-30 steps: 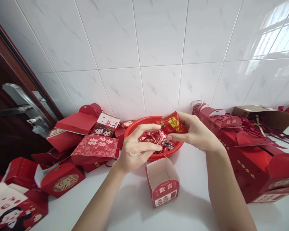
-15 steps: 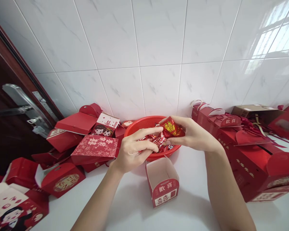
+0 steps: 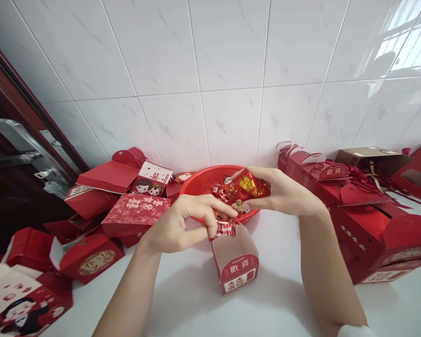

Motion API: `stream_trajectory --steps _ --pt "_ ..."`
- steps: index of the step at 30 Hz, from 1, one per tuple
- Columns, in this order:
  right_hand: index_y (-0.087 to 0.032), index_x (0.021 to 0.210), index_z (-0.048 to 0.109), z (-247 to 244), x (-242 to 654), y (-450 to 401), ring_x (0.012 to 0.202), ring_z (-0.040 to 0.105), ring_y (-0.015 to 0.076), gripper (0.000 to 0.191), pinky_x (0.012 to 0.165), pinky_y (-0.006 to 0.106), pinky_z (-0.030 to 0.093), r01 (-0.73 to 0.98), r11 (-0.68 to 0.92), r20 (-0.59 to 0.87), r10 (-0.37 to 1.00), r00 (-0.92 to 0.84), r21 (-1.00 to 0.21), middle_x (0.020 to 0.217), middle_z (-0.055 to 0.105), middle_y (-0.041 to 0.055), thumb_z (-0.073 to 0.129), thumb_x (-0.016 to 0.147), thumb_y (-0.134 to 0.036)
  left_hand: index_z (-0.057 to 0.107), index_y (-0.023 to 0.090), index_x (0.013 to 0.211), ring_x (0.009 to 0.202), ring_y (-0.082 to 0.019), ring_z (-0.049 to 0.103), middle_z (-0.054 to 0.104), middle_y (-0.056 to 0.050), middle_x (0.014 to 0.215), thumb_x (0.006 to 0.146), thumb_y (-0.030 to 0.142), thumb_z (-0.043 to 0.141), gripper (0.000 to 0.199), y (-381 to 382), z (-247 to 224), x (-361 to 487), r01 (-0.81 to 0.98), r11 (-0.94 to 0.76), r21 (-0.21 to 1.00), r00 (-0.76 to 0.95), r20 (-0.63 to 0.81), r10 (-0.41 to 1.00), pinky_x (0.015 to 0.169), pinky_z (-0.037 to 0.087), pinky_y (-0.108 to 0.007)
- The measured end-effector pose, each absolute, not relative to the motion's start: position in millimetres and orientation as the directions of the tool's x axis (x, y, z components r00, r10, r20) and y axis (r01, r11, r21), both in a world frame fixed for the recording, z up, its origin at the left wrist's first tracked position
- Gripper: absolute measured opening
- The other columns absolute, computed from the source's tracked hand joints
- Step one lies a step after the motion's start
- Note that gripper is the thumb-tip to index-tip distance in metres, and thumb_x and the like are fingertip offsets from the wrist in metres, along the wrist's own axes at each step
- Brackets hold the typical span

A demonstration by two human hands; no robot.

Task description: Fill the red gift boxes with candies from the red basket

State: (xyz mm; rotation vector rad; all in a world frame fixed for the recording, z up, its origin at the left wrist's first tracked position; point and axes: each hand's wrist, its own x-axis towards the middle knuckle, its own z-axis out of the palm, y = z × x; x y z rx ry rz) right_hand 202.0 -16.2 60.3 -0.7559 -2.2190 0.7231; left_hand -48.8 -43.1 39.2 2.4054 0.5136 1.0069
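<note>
My left hand (image 3: 187,222) pinches a small red-and-silver wrapped candy (image 3: 224,229) over the back rim of an open red gift box (image 3: 239,271). The box stands on the white table, its inside pale and its front marked with Chinese characters. My right hand (image 3: 279,192) grips shiny red packets with gold print (image 3: 249,184) above the right side of a red plastic basket (image 3: 199,180). Wrapped candies (image 3: 221,192) lie in the basket, partly hidden by both hands.
Several red gift boxes (image 3: 136,215) are piled at the left, near a dark door with a metal handle (image 3: 24,145). More red boxes (image 3: 375,234) line the right side, with a brown open box (image 3: 368,157) behind. A tiled wall (image 3: 231,126) closes the back.
My left hand has drawn back from the basket toward me and down, carrying a wrapped candy to the open box. My right hand stays over the basket with its packets.
</note>
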Motion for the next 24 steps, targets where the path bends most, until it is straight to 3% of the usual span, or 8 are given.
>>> stream_trajectory --steps 3,6,9,14,18,24 --pt "-0.018 0.091 0.061 60 200 -16 0.069 0.053 0.014 0.024 0.06 0.025 0.043 0.323 0.691 0.411 0.672 -0.616 -0.646 0.079 0.063 -0.0014 0.077 0.08 -0.032 0.067 0.017 0.064 0.097 -0.018 0.073 0.076 -0.006 0.114 0.077 -0.004 0.047 0.032 -45 40 -48 0.279 -0.742 0.609 0.777 0.311 0.547 0.075 0.056 -0.023" --pt "-0.018 0.08 0.054 59 197 -16 0.064 0.044 0.0108 0.027 0.057 0.024 0.035 0.364 0.703 0.39 0.668 -0.634 -0.612 0.072 0.054 -0.0046 0.077 0.079 -0.031 0.071 0.018 0.071 0.093 -0.016 0.071 0.074 -0.005 0.115 0.078 -0.003 0.044 0.035 -44 38 -46 0.398 -0.71 0.581 0.787 0.182 0.59 0.071 0.052 -0.022" --pt "-0.019 0.076 0.048 58 196 -17 0.063 0.039 0.0096 0.031 0.055 0.024 0.029 0.39 0.705 0.361 0.665 -0.654 -0.592 0.069 0.048 -0.0063 0.077 0.079 -0.03 0.074 0.02 0.081 0.084 -0.014 0.067 0.074 -0.002 0.102 0.082 0.002 0.049 0.031 -45 39 -49 0.524 -0.682 0.51 0.746 0.111 0.656 0.07 0.05 -0.022" --pt "-0.02 0.076 0.045 56 191 -17 0.061 0.035 0.0091 0.034 0.054 0.025 0.024 0.42 0.705 0.303 0.657 -0.69 -0.572 0.068 0.045 -0.007 0.077 0.08 -0.033 0.078 0.025 0.093 0.093 -0.019 0.067 0.071 -0.002 0.103 0.091 0.024 0.057 0.021 -48 46 -59 0.679 -0.603 0.419 0.676 -0.037 0.736 0.078 0.05 -0.025" --pt "-0.02 0.078 0.045 53 184 -16 0.059 0.033 0.0094 0.035 0.052 0.026 0.023 0.432 0.704 0.287 0.657 -0.697 -0.563 0.066 0.04 -0.0074 0.075 0.081 -0.038 0.078 0.026 0.092 0.097 -0.02 0.066 0.07 -0.003 0.105 0.095 0.035 0.055 0.025 -47 45 -62 0.697 -0.573 0.43 0.666 -0.093 0.74 0.082 0.05 -0.026" --pt "-0.019 0.083 0.05 56 181 -19 0.065 0.042 0.0117 0.022 0.056 0.026 0.031 0.301 0.69 0.323 0.62 -0.715 -0.658 0.073 0.051 -0.0041 0.067 0.088 -0.033 0.076 0.023 0.083 0.09 -0.02 0.066 0.071 -0.003 0.098 0.093 0.037 0.056 0.026 -44 39 -56 0.699 -0.534 0.475 0.663 -0.15 0.734 0.072 0.049 -0.025"
